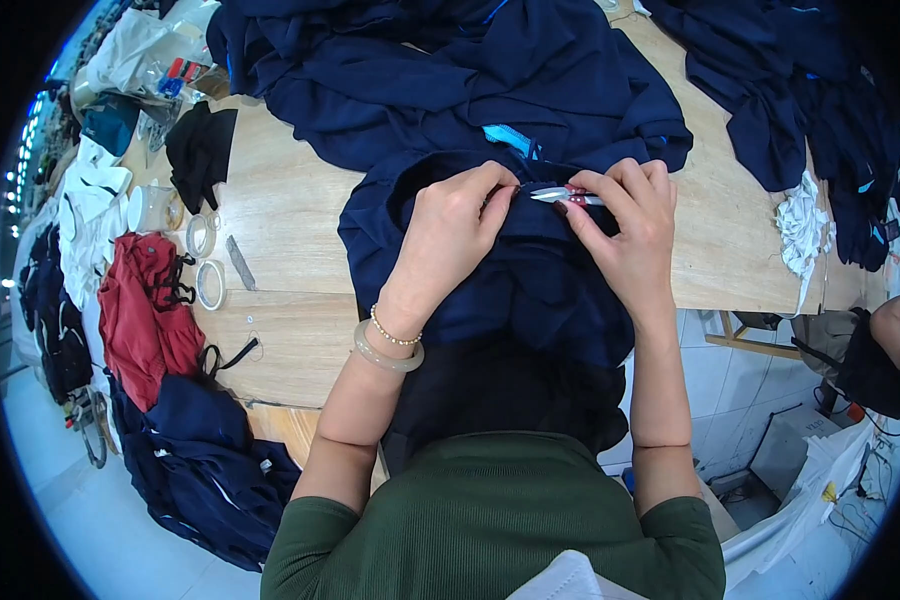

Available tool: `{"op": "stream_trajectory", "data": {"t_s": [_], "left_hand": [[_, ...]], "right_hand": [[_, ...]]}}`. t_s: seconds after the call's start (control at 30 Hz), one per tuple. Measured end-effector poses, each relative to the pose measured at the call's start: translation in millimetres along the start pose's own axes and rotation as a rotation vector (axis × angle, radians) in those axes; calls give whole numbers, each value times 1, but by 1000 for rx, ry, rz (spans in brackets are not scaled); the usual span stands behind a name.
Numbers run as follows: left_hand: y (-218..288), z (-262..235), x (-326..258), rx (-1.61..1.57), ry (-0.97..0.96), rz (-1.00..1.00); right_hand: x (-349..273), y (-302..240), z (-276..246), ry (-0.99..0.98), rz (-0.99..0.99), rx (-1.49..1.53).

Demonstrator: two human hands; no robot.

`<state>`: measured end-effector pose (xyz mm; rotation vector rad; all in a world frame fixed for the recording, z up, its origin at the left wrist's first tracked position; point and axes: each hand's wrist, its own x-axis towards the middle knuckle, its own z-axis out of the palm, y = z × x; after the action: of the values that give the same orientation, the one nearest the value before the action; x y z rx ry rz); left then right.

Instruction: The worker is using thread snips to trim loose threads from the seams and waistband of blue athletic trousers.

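Observation:
A navy blue garment (490,285) is spread over the table's near edge and onto my lap, its opening facing up. My left hand (455,220) is closed in a pinch at the garment's upper edge; any thread between the fingertips is too small to make out. My right hand (632,215) grips small silver thread snips (548,195) with reddish parts near the fingers. The snips' pointed blades aim left, close to the left fingertips. Just beyond, a bright blue tag or patch (508,136) shows on the dark cloth.
More navy garments (400,90) are heaped on the wooden table (290,340) ahead, with another pile (770,80) at far right. Tape rolls (210,284), a red garment (150,310) and black cloth (202,150) lie left. White crumpled fabric (803,230) hangs by the right edge. Another person's arm (892,328) shows at right.

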<state>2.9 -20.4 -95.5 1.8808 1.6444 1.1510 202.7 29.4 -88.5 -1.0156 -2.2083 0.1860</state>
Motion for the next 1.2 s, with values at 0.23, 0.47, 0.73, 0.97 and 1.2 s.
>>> {"op": "stream_trajectory", "data": {"t_s": [0.23, 0.47, 0.73, 0.97, 1.2], "left_hand": [[2, 0, 1, 2, 8, 10], [-3, -1, 1, 9, -18, -14], [-3, -3, 4, -158, 66, -175], [-22, 17, 9, -222, -176, -169], [-16, 11, 8, -398, 273, -292]], "right_hand": [[2, -2, 5, 6, -64, -45], [4, -1, 6, 22, -48, -31], [-1, 18, -10, 137, 226, 108], [-4, 15, -9, 142, 330, 254], [-12, 24, -9, 184, 504, 482]]}}
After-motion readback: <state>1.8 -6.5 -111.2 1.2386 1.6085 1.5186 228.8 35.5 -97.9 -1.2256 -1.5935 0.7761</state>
